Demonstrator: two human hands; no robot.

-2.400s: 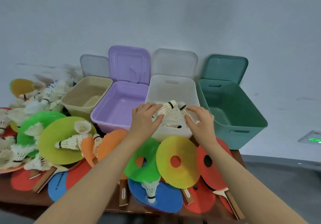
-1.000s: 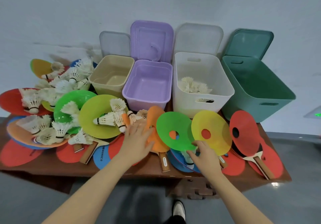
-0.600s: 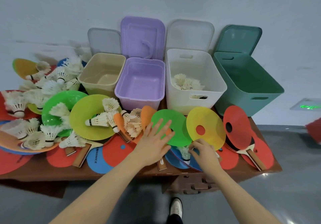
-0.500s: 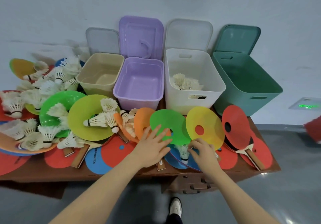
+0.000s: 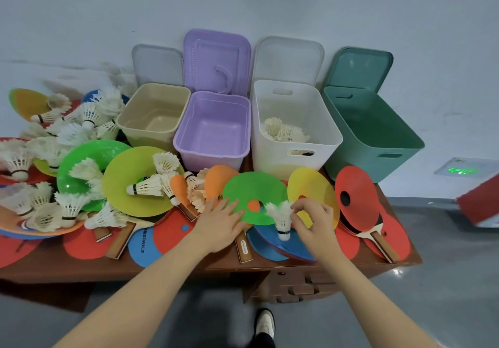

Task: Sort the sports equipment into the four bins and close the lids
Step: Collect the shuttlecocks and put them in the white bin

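Note:
Four open bins stand along the wall: beige bin (image 5: 155,134), purple bin (image 5: 213,155), white bin (image 5: 286,158) with several shuttlecocks inside, green bin (image 5: 378,158). Their lids lean upright behind them. My right hand (image 5: 313,222) pinches the feathers of a white shuttlecock (image 5: 280,216), cork end down over a blue paddle (image 5: 270,245). My left hand (image 5: 218,224) lies flat with fingers spread on the edge of a green disc (image 5: 251,188). A yellow disc (image 5: 316,185) stands to the right of it.
Many shuttlecocks (image 5: 143,185), flat discs and red and blue table tennis paddles (image 5: 378,234) cover the brown table (image 5: 189,264), thickest at the left. The table's front edge is just below my hands. My shoe (image 5: 266,323) shows on the grey floor.
My right hand has lifted a shuttlecock off the blue paddle. My left hand shifted slightly right onto the green disc's edge.

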